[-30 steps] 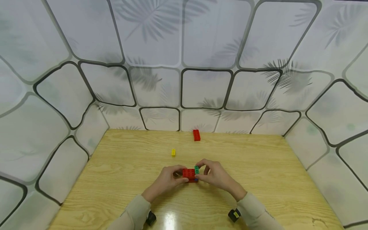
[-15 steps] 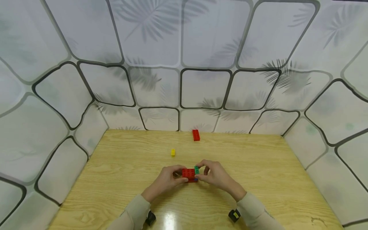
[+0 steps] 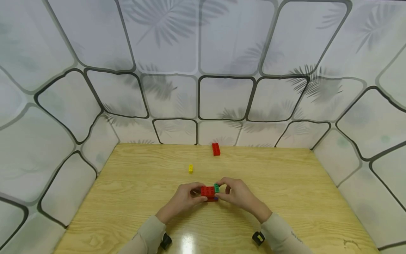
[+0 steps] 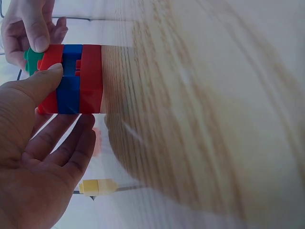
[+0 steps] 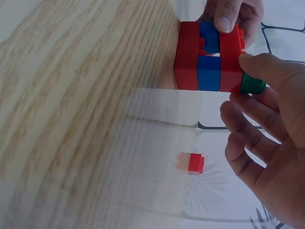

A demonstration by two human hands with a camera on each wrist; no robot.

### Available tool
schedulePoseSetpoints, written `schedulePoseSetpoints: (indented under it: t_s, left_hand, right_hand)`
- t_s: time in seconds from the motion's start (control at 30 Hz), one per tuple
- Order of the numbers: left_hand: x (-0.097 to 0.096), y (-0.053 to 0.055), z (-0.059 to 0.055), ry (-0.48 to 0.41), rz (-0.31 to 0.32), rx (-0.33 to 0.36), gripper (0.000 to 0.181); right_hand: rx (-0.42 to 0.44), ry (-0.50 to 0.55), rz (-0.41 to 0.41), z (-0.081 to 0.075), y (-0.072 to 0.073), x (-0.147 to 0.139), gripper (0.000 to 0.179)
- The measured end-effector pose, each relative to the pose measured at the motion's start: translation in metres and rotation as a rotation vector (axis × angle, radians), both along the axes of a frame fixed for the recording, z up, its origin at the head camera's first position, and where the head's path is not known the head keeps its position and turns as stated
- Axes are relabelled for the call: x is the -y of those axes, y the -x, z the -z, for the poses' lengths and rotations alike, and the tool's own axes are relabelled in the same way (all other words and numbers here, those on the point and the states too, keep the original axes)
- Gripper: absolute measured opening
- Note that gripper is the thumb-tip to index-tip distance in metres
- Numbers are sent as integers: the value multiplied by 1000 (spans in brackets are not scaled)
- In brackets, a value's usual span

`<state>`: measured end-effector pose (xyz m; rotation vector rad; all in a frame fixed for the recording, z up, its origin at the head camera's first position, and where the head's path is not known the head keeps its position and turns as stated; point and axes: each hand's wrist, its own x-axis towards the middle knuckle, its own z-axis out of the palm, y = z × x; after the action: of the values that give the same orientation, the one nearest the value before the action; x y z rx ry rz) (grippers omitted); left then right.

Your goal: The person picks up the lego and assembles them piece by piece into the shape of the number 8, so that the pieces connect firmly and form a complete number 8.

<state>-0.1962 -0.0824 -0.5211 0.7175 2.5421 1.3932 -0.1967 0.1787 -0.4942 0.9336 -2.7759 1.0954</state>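
Observation:
A small stack of toy building bricks stands on the table in front of me. The lower red brick (image 5: 187,59) lies flat, and two blue bricks (image 5: 208,74) sit on its ends with a gap between them. Across them lies the upper red brick (image 3: 207,191), with a green brick (image 3: 216,188) on its right end. My left hand (image 3: 184,198) grips the stack's left end, thumb on the near side at the upper red brick. With thumb and fingertips, my right hand (image 3: 239,193) pinches the green brick from the near and far sides.
Beyond the hands, a small yellow brick (image 3: 190,169) lies on the wooden table (image 3: 142,165). Another red brick (image 3: 216,149) is at the table's back edge, close to the patterned cloth wall (image 3: 226,98) that encloses the back and sides.

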Motion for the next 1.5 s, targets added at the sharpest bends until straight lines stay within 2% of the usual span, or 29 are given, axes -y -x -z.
schedulePoseSetpoints:
  t_s: [0.13, 0.27, 0.5, 0.77, 0.97, 1.2, 1.5]
  left_hand:
    - [0, 0, 0, 5, -1, -5, 37]
    - [0, 0, -1, 12, -2, -1, 37]
    - [-1, 0, -1, 4, 1, -7, 37]
    - [0, 0, -1, 12, -3, -2, 39]
    - [-1, 1, 1, 9, -8, 6, 39]
    - [-1, 1, 2, 8, -4, -2, 39]
    - [0, 1, 3, 10, -3, 2, 39]
  right_hand:
    - [-71, -41, 3, -1, -1, 1, 30]
    - [-14, 9, 0, 1, 0, 0, 29]
    - [133, 72, 10, 4, 3, -3, 29]
    - [97, 39, 22, 1, 2, -1, 29]
    - [138, 43, 23, -2, 2, -1, 30]
    - [151, 104, 9, 7, 1, -2, 32]
    - [159, 114, 1, 9, 1, -2, 37]
